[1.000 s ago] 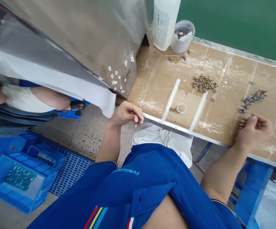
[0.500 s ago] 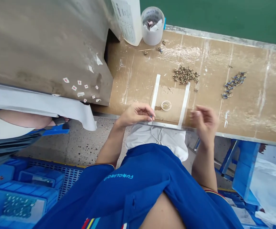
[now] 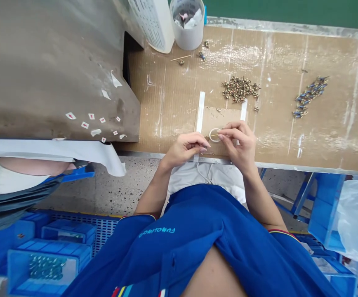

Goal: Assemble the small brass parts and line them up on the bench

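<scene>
Both hands meet at the near edge of a cardboard-covered bench (image 3: 179, 99). My left hand (image 3: 187, 148) is closed in a pinch on something too small to name. My right hand (image 3: 239, 142) is also pinched, its fingertips holding a thin stick-like piece over a small round white cap (image 3: 213, 135) that sits between two white tape strips (image 3: 200, 111). A heap of small brass parts (image 3: 239, 88) lies just beyond the hands. A row of small blue-grey parts (image 3: 309, 95) lies further right.
A white bottle (image 3: 151, 22) and a clear cup (image 3: 187, 22) stand at the bench's far left. A large grey metal housing (image 3: 49, 70) fills the left. Blue crates (image 3: 39, 264) sit on the floor. Another person's leg (image 3: 27, 169) shows at left.
My right hand has come in from the right side of the bench to the white cap. The view has swung left and down. My left hand has stayed at the bench edge.
</scene>
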